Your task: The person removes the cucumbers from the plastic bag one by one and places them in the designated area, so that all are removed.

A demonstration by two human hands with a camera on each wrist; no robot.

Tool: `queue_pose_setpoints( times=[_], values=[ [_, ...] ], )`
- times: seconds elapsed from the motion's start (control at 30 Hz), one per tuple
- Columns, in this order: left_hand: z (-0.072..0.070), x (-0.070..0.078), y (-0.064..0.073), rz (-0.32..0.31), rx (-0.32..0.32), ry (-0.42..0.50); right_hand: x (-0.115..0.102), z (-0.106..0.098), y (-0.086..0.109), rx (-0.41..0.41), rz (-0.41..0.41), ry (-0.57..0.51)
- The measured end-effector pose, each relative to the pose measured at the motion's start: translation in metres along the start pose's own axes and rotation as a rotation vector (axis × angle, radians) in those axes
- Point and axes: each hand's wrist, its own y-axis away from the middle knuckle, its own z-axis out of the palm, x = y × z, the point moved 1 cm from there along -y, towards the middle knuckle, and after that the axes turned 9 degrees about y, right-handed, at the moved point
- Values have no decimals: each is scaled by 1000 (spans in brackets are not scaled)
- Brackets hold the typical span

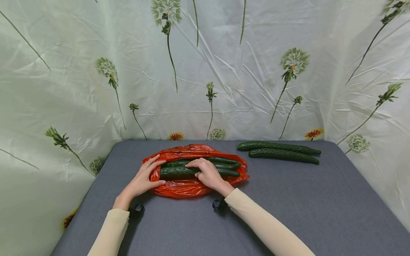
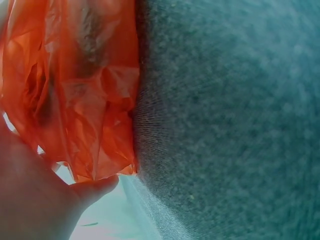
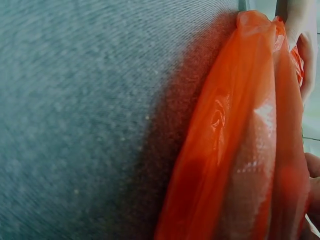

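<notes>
From where I stand, no legible text or numbers; the dark marks [image 1: 189, 150] on the far side of the red bag [image 1: 185, 192] are too small to read.

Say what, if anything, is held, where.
Left hand spans the left end of the red bag; right hand touches cucumbers inside, near mid-length. Whether either grips is unclear.
</notes>
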Motion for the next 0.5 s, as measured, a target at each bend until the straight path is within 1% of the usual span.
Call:
queue_pose_setpoints(
  times=[0.13,0.37,0.5],
  values=[
    [-1,-1,-1,-3,4,-5,-2,0,-1,-1,-4,-1],
    [0,-2,-1,1,7,5,-6,3,-4,-28,10,3],
    [0,0,0,-17,13,-1,-8,4,-6,-37,4,13]
  ],
)
